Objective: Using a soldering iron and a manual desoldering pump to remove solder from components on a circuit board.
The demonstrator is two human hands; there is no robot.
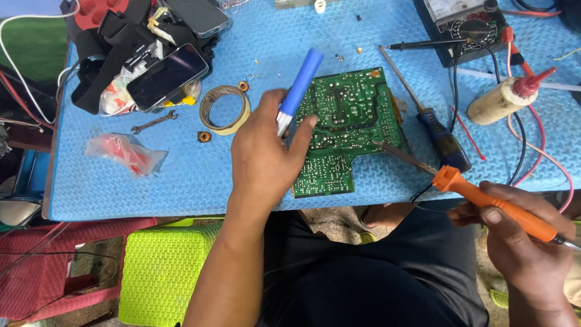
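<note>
Left hand point(266, 151): fingers closed round a blue pump point(299, 88), gripped near its metal lower end, blue barrel slanting up and away; fingertips rest on the left edge of the board point(348, 130).
Right hand point(523, 239): closed round the orange handle of a soldering iron point(484, 197), held off the near edge of the desk point(181, 175); the dark tip reaches up-left and meets the board's right side.
Board: green, solder side up, flat on the blue desk between the two hands, nearer the left one.
Screwdriver point(433, 124): blue-black handle, lying just right of the board, shaft pointing away.
Bottle point(505, 97): pale, red nozzle, lying on its side far right among red and black leads.
Meter point(466, 27): black, at the far right edge, a probe lying beside it.
Tape point(225, 109): tan roll, left of the left hand; two small copper coils near it.
Spanner point(154, 122): small, left of the tape.
Phone point(166, 75): dark screen up, on a heap of black straps, far left; a second phone behind it.
Bag point(124, 151): clear plastic with red contents, near left edge.
Stools point(160, 266): lime-green and red, under the desk.
</note>
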